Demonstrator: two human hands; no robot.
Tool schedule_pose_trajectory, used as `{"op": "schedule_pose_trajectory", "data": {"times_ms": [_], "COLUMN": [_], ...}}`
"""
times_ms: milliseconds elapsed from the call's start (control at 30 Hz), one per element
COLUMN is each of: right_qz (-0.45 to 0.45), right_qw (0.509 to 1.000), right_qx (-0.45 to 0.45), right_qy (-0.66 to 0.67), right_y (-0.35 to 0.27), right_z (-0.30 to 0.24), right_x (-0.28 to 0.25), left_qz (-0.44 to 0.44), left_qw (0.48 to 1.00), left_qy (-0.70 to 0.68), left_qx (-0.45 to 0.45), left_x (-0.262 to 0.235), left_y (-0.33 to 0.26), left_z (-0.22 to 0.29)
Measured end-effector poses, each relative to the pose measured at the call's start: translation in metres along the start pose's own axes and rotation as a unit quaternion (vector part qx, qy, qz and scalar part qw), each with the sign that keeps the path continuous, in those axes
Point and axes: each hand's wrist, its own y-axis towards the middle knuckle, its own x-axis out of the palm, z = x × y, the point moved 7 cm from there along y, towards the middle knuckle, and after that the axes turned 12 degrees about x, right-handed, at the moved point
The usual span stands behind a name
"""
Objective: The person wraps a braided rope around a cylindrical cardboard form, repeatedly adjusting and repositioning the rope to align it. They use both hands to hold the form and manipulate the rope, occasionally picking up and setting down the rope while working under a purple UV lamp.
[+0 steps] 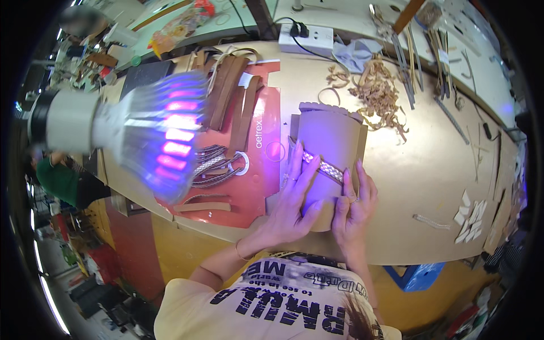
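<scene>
A braided strap (322, 168), silvery with dark edges, lies slantwise across a curved brown form (326, 133) in front of me. Stretched fingers of my left hand (296, 198) rest on the strap's left part, and the thumb lies lower on the form. At the strap's right end, the fingers of my right hand (354, 207) are extended along the form's right edge. Both hands touch the work, and the strap's ends are partly hidden beneath the fingers. Purple light falls on the strap and my fingers.
A large lamp bulb (150, 136) hangs close at left. Brown strips (229, 90) and braided straps (212, 167) lie on a red sheet (255, 195). Curled scraps (377, 88), a power socket (306, 39) and white pieces (470, 218) are on the table. A blue stool (419, 276) stands below.
</scene>
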Motion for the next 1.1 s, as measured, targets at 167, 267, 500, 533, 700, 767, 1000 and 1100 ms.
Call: {"op": "schedule_pose_trajectory", "data": {"times_ms": [167,267,500,533,700,767,1000,1100], "right_qz": [0.028,0.018,0.039,0.038,0.032,0.035,0.045,0.072], "right_qw": [0.999,0.998,0.991,0.991,0.986,0.984,0.984,0.985], "right_qx": [-0.020,0.003,0.052,0.050,0.119,0.143,0.155,0.147], "right_qy": [0.000,0.068,0.114,0.115,0.109,0.096,0.071,0.053], "right_y": [0.003,0.009,0.023,0.023,0.021,0.021,0.022,0.020], "right_z": [-0.003,-0.002,0.009,0.012,0.044,0.055,0.072,0.078], "right_x": [-0.004,-0.008,-0.040,-0.045,-0.075,-0.084,-0.097,-0.106], "left_qz": [0.118,0.151,0.107,0.081,0.144,0.147,0.015,-0.035], "left_qw": [0.985,0.983,0.991,0.996,0.981,0.977,0.960,0.898], "left_qy": [-0.112,-0.086,0.079,0.042,0.125,0.151,0.269,0.435], "left_qx": [-0.053,-0.055,0.016,0.012,0.036,0.040,-0.072,0.051], "left_x": [-0.005,-0.013,-0.050,-0.053,-0.115,-0.159,-0.247,-0.242], "left_y": [0.004,0.015,0.015,0.012,-0.026,-0.040,-0.069,-0.069], "left_z": [-0.030,-0.051,-0.028,-0.024,-0.016,-0.036,-0.153,-0.154]}}
